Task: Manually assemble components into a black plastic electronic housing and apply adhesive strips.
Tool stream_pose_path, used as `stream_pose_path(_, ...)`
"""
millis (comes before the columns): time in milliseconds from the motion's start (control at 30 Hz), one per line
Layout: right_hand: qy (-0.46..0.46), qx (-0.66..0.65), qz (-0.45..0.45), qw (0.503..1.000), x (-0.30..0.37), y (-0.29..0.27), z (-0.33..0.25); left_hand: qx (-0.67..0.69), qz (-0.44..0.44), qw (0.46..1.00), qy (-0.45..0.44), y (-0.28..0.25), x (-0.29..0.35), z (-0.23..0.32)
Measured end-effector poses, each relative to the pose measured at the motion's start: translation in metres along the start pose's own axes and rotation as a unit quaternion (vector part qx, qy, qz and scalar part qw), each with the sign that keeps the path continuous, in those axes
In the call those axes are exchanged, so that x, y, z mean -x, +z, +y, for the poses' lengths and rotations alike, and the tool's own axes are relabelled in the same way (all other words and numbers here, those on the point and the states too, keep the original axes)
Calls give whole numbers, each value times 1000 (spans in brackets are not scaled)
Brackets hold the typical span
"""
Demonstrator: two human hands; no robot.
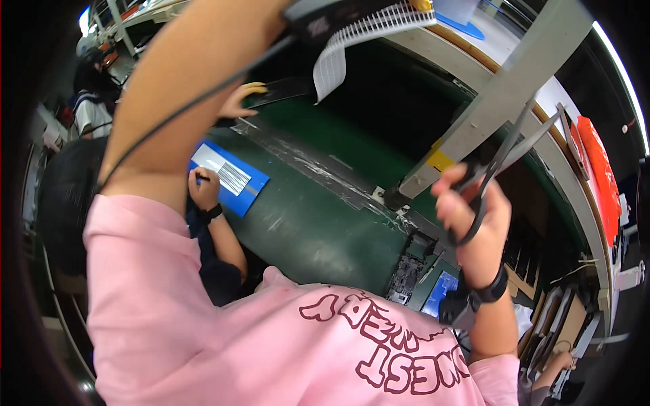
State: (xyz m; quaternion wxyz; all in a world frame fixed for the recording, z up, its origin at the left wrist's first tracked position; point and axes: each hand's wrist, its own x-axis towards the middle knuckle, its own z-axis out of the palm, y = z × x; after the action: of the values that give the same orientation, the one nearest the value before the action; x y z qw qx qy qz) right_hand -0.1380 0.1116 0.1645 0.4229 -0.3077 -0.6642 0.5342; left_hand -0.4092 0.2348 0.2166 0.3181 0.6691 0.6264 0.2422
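Note:
My left arm (183,88) is raised across the upper left, with a black device and cable at the wrist. My left hand is mostly beyond the upper edge; only a yellow-covered fingertip (421,5) shows. From there a white sheet with rows of small slots (332,71) hangs in the air, its lower end curled. My right hand (489,227) is closed through the black handles of a pair of scissors (504,152), whose long metal blades point up and stand apart. It is raised in front of a pale metal post.
A co-worker's hand (204,189) rests at a blue board (252,189) bearing a white sheet, left on the green work surface (305,230). Black electronic parts (406,274) and another blue board (441,289) lie near my right forearm. Beyond the post (497,88) is a shelf with a red bag (599,176).

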Motion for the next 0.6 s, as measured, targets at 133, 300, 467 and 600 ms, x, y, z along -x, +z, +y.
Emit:
stream_pose_path(133, -223, 128, 65, 964, -61, 36, -56, 106, 45, 992, 53, -8, 39, 19)
stream_pose_path(300, -281, 323, 196, 882, -173, 66, -86, 185, 44, 975, 111, 33, 81, 3)
stream_pose_path(467, -90, 401, 389, 825, -229, 16, -97, 424, -8, 905, 29, 34, 69, -6)
stream_pose_path(600, -160, 258, 296, 906, -172, 7, -102, 404, -48, 909, 91, 47, 77, 0)
